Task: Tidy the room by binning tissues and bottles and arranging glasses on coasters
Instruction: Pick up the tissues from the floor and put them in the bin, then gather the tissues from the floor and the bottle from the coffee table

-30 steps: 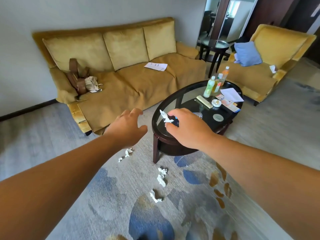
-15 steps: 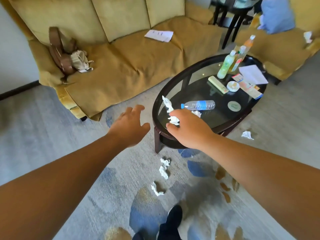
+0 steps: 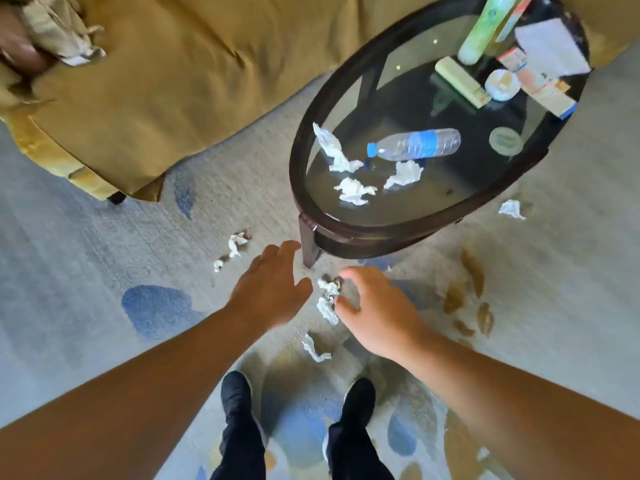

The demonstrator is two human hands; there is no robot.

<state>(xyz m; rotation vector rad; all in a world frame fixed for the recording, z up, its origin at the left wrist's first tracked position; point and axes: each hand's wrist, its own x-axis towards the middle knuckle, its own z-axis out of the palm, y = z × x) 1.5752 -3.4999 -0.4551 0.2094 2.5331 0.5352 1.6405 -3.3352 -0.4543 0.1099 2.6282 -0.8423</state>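
Note:
Crumpled white tissues (image 3: 328, 299) lie on the carpet between my two hands. My right hand (image 3: 375, 313) hovers over them with fingers curled, its fingertips at the tissue. Just to the left, my left hand (image 3: 268, 289) is spread and holds nothing. Another tissue (image 3: 315, 348) lies nearer my feet, and more tissues (image 3: 235, 243) lie to the left. On the glass coffee table (image 3: 304, 126) a clear water bottle (image 3: 415, 144) lies on its side beside three tissues (image 3: 353, 190). A round coaster (image 3: 505, 141) sits to the bottle's right.
A mustard sofa (image 3: 173, 81) fills the upper left. Upright bottles (image 3: 485, 29), boxes and paper stand at the table's far end. One tissue (image 3: 510, 208) lies on the floor right of the table. My black shoes (image 3: 239, 400) are at the bottom.
My view has tipped down towards the floor. Both hands dropped from the table's near edge to the tissues on the carpet by the table leg.

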